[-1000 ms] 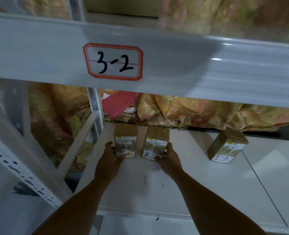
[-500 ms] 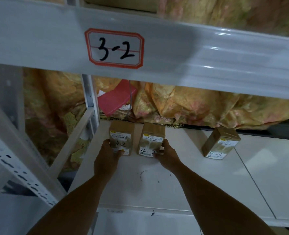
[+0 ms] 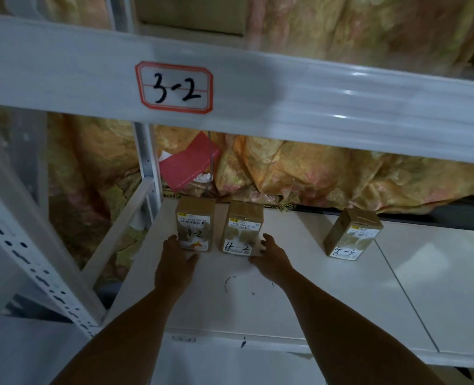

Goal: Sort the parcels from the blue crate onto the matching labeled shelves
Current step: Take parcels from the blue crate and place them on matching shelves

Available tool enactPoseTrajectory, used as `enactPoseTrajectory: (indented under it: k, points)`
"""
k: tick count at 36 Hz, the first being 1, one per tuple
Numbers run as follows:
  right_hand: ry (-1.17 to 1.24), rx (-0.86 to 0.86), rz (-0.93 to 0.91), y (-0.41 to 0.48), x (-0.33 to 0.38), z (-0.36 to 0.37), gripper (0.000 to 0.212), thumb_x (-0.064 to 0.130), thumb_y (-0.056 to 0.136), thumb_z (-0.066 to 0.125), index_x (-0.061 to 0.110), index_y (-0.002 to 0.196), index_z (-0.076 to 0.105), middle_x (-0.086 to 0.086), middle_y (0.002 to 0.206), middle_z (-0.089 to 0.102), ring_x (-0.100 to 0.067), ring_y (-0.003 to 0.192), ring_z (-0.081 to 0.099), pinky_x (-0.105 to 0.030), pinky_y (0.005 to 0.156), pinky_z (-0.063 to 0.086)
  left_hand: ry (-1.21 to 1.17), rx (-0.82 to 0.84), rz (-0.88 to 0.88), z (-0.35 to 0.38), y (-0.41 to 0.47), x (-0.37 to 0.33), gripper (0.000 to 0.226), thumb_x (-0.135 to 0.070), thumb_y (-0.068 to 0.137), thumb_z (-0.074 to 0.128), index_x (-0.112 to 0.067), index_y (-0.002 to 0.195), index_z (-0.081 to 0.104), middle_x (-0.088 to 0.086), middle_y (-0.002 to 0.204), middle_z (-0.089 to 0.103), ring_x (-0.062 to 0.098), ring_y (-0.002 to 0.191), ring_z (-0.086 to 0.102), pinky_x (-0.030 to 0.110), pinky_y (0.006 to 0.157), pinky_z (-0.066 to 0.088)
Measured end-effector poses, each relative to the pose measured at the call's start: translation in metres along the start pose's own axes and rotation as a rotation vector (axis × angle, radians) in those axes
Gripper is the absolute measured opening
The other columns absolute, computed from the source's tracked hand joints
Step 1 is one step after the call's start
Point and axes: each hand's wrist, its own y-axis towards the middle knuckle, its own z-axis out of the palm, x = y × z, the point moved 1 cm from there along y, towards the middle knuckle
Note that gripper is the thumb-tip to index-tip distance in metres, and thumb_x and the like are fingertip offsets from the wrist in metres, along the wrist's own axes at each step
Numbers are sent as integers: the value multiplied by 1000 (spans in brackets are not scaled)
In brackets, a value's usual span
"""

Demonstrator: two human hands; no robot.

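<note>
Directly ahead, 2 bare forearms reach onto a white shelf (image 3: 313, 287) where 3 small brown parcels stand upright. The left hand (image 3: 177, 262) sits at the lower left corner of the left parcel (image 3: 195, 226), which is hand-marked "4-2". Its fingertips touch the parcel's left side and its thumb lies along the front bottom edge. The fingers are loosely spread, not wrapped around the box.

The right hand (image 3: 269, 257) mirrors it at the lower right corner of the middle parcel (image 3: 242, 229), also marked "4-2". Its fingers are splayed against the right side with the thumb near the front bottom edge, again loose rather than clasping. These 2 parcels stand just beside each other with a narrow gap between them, close to the shelf's back left corner and between the 2 hands.

The right-hand parcel (image 3: 352, 236), marked "4-3", stands well apart to the right, turned at an angle, with neither hand near it.

Above, a white shelf beam (image 3: 341, 107) crosses the view, carrying a red-bordered label (image 3: 174, 87) that reads "3-2". Behind the parcels hangs crumpled yellow patterned fabric (image 3: 341, 176), with a red flat item (image 3: 188, 165) tucked beside a white upright post (image 3: 147, 162).
</note>
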Motion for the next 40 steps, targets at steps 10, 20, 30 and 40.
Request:
enactPoseTrajectory:
  k: [10,20,30,40]
  points:
    - [-409,99,-123,-56,-6,-43,57,43,110,36,14,159,33,-12,162,39,-30,147,40,-40,118,34,510,183,-37,-30,-68,-43,69,-62,100,41,-14,149,39,12,148,41,31,135,44,44,104,45]
    - [-623,6,-247,-178,-9,-132,66,57,107,29,19,161,32,-6,166,34,-30,150,35,-48,122,30,708,166,296,-51,-190,-175,61,-65,96,38,-27,140,55,6,143,56,30,126,56,40,98,51]
    - [-678,-182,-287,-295,-6,-205,68,63,103,30,21,154,43,-8,160,43,-31,143,44,-47,114,40,679,38,486,-85,-291,-259,66,-62,94,35,-31,152,43,2,153,48,29,138,46,41,110,42]
    - [-736,-360,-297,-435,-9,-252,60,55,104,26,26,153,43,-8,158,46,-33,143,43,-50,112,34,659,-16,525,-132,-425,-298,65,-64,95,24,-25,130,61,10,132,64,36,118,59,47,98,49]
